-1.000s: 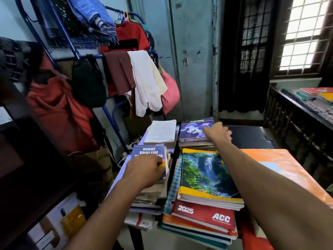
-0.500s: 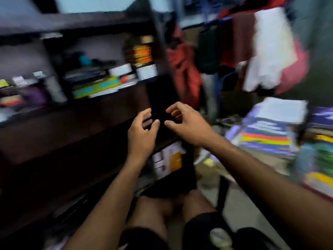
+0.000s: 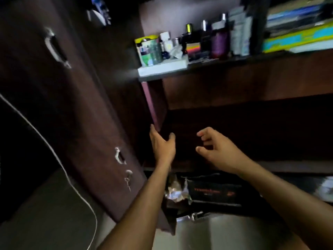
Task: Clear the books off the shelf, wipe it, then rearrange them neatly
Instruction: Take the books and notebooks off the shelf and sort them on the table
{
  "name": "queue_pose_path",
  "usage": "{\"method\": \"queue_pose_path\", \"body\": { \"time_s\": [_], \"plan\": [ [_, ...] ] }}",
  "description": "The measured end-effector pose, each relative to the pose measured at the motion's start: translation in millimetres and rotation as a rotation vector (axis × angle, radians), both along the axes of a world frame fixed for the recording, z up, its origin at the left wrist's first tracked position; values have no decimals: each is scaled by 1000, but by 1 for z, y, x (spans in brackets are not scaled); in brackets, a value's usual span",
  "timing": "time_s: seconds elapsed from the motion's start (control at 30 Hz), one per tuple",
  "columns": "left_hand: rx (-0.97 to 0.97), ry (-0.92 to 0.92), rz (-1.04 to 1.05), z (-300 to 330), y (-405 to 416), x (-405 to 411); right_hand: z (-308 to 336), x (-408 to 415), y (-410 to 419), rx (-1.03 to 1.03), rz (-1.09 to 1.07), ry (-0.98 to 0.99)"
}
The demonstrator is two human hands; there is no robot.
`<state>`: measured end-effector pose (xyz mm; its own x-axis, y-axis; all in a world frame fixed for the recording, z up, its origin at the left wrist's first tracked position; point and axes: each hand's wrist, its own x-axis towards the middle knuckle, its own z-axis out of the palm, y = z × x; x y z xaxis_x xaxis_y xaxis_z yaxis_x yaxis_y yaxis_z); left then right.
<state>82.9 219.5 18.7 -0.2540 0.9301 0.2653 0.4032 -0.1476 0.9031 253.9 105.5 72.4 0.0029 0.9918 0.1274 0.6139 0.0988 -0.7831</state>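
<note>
since half a second ago we have swung left off the book stacks, now out of view, to face the dark shelf unit. near us, our left hand (image 3: 162,147) is open with fingers straight by the upright, and our right hand (image 3: 216,148) is loosely curled, holding nothing. beyond them the middle shelf (image 3: 270,134) looks bare, so clearing seems done and wiping is next; that calls for a cloth, none visible. furthest, bottles (image 3: 219,40) and more books (image 3: 295,33) sit on the upper shelf
</note>
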Motion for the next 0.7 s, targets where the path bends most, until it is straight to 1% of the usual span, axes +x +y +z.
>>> {"method": "queue_pose_path", "body": {
  "time_s": [0.1, 0.2, 0.27, 0.33, 0.37, 0.4, 0.43, 0.47, 0.5, 0.57, 0.7],
  "plan": [
    [-44, 18, 0, -8, 36, 7, 18, -13, 41, 53, 89, -195],
    [25, 53, 11, -11, 69, 19, 46, -27, 87, 147, 206, -477],
    [41, 85, 89, -12, 86, 30, 63, -40, 118, 196, 280, -643],
    [36, 193, 219, -13, 95, 33, 75, -55, 143, 197, 333, -786],
    [54, 260, 252, -19, 101, 31, 77, -61, 154, 194, 339, -830],
    [91, 310, 245, -25, 106, 29, 78, -67, 164, 192, 330, -841],
    [116, 310, 196, -30, 111, 24, 77, -72, 173, 175, 310, -824],
    [124, 273, 172, -32, 115, 21, 72, -77, 182, 147, 289, -784],
    [100, 262, 198, -35, 121, 19, 65, -80, 188, 106, 273, -730],
    [31, 286, 328, -32, 128, 23, 44, -80, 190, 20, 269, -610],
    [-41, 387, 331, -30, 144, 34, 10, -72, 179, -49, 231, -409]
  ]
}}
